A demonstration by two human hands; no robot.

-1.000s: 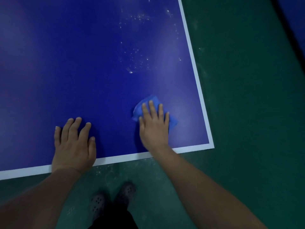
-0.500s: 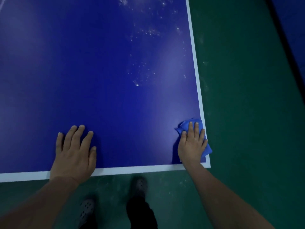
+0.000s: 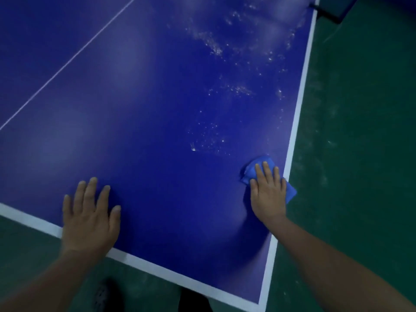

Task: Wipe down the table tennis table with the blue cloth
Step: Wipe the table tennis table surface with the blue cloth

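The dark blue table tennis table (image 3: 146, 113) with white border lines fills most of the view. My right hand (image 3: 267, 192) presses flat on the crumpled blue cloth (image 3: 249, 171) at the table's right edge; part of the cloth overhangs the white sideline. My left hand (image 3: 90, 215) lies flat and spread on the table near its front edge, holding nothing. White dust specks (image 3: 216, 48) are scattered over the surface beyond the cloth, along the right side.
Green floor (image 3: 360, 131) surrounds the table at the right and front. A thin white centre line (image 3: 67, 61) runs diagonally at upper left. A dark bracket (image 3: 326, 15) shows at the top right. A shoe (image 3: 101, 296) is below the front edge.
My right hand slid the cloth from the middle to the right edge, then forward away from the corner. The view has tilted. The left hand stays planted.
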